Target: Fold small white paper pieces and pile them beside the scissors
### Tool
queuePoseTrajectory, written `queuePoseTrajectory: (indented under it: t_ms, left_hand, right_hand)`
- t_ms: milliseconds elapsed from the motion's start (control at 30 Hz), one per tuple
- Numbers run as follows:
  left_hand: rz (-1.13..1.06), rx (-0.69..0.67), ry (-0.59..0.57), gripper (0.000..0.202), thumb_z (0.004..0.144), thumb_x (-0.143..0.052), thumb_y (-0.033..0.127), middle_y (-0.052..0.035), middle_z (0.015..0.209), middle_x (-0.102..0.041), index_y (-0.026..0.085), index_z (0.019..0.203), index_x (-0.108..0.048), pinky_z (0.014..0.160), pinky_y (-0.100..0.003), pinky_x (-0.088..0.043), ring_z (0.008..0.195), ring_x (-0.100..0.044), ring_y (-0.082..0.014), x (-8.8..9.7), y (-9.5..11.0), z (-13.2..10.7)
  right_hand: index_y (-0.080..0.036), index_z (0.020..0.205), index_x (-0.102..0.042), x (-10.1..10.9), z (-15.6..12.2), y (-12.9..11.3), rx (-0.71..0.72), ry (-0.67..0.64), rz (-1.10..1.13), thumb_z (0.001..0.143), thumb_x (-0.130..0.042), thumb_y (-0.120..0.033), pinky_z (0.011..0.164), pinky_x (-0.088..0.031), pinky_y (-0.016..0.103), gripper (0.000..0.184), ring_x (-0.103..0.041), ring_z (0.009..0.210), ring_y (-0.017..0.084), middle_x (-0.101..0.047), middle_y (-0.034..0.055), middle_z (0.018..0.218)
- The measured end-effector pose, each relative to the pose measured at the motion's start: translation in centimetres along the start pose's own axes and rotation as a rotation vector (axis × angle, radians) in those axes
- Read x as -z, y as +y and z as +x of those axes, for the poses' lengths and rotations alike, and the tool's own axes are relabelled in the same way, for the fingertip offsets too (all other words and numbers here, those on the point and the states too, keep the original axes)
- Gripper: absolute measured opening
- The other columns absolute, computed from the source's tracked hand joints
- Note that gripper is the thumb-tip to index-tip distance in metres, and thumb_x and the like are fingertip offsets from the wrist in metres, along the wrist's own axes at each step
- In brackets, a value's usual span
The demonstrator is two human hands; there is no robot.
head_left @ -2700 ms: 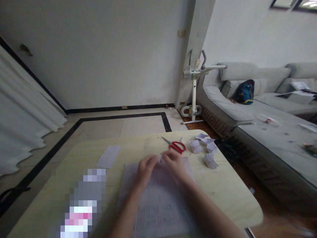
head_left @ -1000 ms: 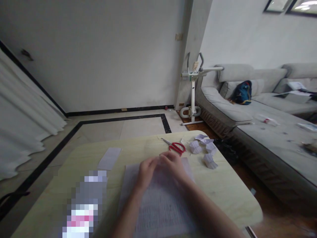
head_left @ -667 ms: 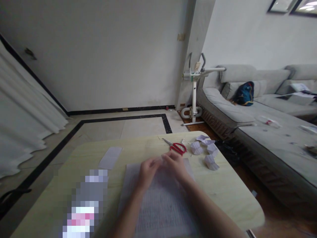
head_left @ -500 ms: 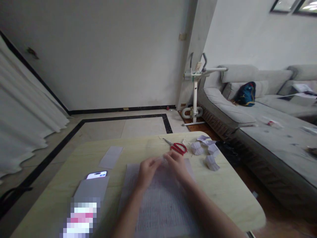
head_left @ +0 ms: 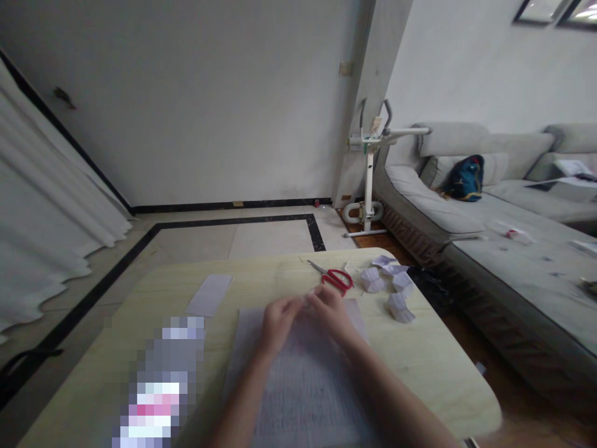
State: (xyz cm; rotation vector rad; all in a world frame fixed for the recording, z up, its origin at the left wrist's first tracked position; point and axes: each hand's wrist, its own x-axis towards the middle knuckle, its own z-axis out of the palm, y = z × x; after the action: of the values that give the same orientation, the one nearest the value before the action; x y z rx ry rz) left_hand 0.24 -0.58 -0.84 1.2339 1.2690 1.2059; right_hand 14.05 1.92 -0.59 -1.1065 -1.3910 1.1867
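Above the far part of the sheet [head_left: 308,392], the left hand [head_left: 280,320] and right hand [head_left: 330,306] meet, their fingers bent and the tips pinched on a pale scrap [head_left: 306,300], too small and blurred for its shape to be told. Whether the hands touch the sheet cannot be told either. It spreads toward 6 o'clock under the forearms, its rows of marks too blurred to read.

Just beyond the right hand, at 1 o'clock, lie red-handled scissors [head_left: 324,272], blades aimed toward 10. Several creased papers [head_left: 373,280] sit at 2 to 3 o'clock, near the right edge of the table [head_left: 433,373]. At 9 o'clock, well apart from the left hand, a pale slip [head_left: 209,296] lies flat; at 8, pixelation covers part of the tabletop.

Past the table, an exercise machine [head_left: 369,180] stands at 1 o'clock, a grey sofa [head_left: 527,208] bearing a blue bag [head_left: 467,180] at 2, and a white curtain [head_left: 44,211] hangs at 10.
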Motion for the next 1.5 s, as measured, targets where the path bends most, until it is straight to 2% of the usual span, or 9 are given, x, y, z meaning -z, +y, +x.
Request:
queuePoseTrajectory:
  t_ms: [233,467,600,733,900,1067,1233,1333,1500]
  left_hand:
    - [-0.017,0.038,-0.021,0.031,0.076,-0.062,0.042,-0.0061,0.076,-0.071,0.012,0.081,-0.069,0.063,-0.025,-0.048,0.07,-0.065,-0.0187,-0.3,0.6,-0.3]
    - [0.039,-0.041,0.112,0.028,0.081,-0.053,0.039,-0.0009,0.068,-0.062,0.014,0.073,-0.063,0.06,-0.022,-0.043,0.065,-0.057,-0.0146,0.0,0.7,-0.2]
    - [0.089,-0.114,0.104,0.026,0.081,-0.053,0.033,0.0029,0.06,-0.051,0.016,0.062,-0.054,0.057,-0.019,-0.039,0.062,-0.049,-0.0122,0.0,1.0,-0.4]
    - [0.085,-0.115,0.094,0.025,0.082,-0.051,0.033,0.0034,0.06,-0.049,0.016,0.063,-0.053,0.057,-0.019,-0.038,0.061,-0.047,-0.012,-0.2,1.0,-0.5]
    - [0.05,-0.062,0.018,0.028,0.081,-0.053,0.041,-0.0016,0.074,-0.061,0.015,0.08,-0.062,0.062,-0.022,-0.043,0.071,-0.056,-0.0164,-0.5,0.6,-0.5]
    - [0.071,-0.062,0.048,0.031,0.082,-0.052,0.044,-0.0018,0.068,-0.061,0.015,0.077,-0.062,0.06,-0.022,-0.042,0.066,-0.056,-0.016,-0.3,0.5,-0.4]
    - [0.134,-0.099,-0.016,0.033,0.083,-0.05,0.045,0.0009,0.057,-0.055,0.016,0.069,-0.061,0.054,-0.021,-0.039,0.055,-0.052,-0.0138,-0.3,0.5,-0.7]
    - [0.176,-0.126,-0.014,0.031,0.083,-0.05,0.042,0.0007,0.059,-0.057,0.016,0.072,-0.062,0.054,-0.021,-0.04,0.057,-0.053,-0.0137,-0.4,0.6,-0.8]
    - [0.105,-0.105,-0.01,0.026,0.081,-0.054,0.04,-0.0014,0.07,-0.064,0.016,0.082,-0.063,0.06,-0.021,-0.044,0.064,-0.058,-0.015,-0.5,0.9,-0.8]
  right_hand:
    - [-0.018,0.063,-0.051,-0.2,0.0,0.2,-0.08,0.042,0.104,0.074,-0.062,-0.038,0.052,-0.037,0.023,0.026,-0.049,0.055,0.012,-0.053,-0.0023,0.058]
    - [-0.016,0.07,-0.058,0.2,-0.6,-0.9,-0.058,-0.091,-0.03,0.077,-0.06,-0.038,0.056,-0.039,0.023,0.023,-0.053,0.063,0.013,-0.058,0.0011,0.066]
    - [-0.016,0.068,-0.056,0.3,-1.1,-1.1,-0.007,-0.191,-0.139,0.081,-0.056,-0.042,0.055,-0.037,0.022,0.03,-0.05,0.062,0.012,-0.055,0.0,0.065]
    - [-0.017,0.065,-0.052,0.3,-1.1,-1.0,-0.066,-0.266,-0.071,0.081,-0.056,-0.043,0.054,-0.036,0.021,0.031,-0.049,0.062,0.011,-0.053,-0.001,0.064]
    - [-0.018,0.066,-0.047,0.2,-0.9,-0.8,-0.089,-0.186,0.114,0.079,-0.057,-0.04,0.052,-0.035,0.021,0.028,-0.046,0.058,0.011,-0.051,-0.0022,0.062]
    - [-0.018,0.065,-0.052,0.6,-0.6,-1.0,-0.03,-0.146,-0.015,0.08,-0.055,-0.036,0.055,-0.036,0.023,0.024,-0.047,0.061,0.012,-0.051,-0.0014,0.063]
    - [-0.019,0.069,-0.054,0.9,-0.2,-1.1,0.046,-0.06,-0.035,0.077,-0.058,-0.035,0.057,-0.038,0.025,0.018,-0.048,0.062,0.014,-0.052,-0.0009,0.065]
    - [-0.019,0.07,-0.055,0.8,-0.2,-1.1,0.055,-0.063,-0.026,0.077,-0.058,-0.035,0.058,-0.039,0.025,0.018,-0.049,0.063,0.014,-0.053,-0.0005,0.066]
    - [-0.018,0.071,-0.055,0.5,-0.2,-0.9,0.054,-0.043,-0.006,0.078,-0.057,-0.033,0.057,-0.039,0.024,0.017,-0.049,0.062,0.013,-0.053,-0.0009,0.066]
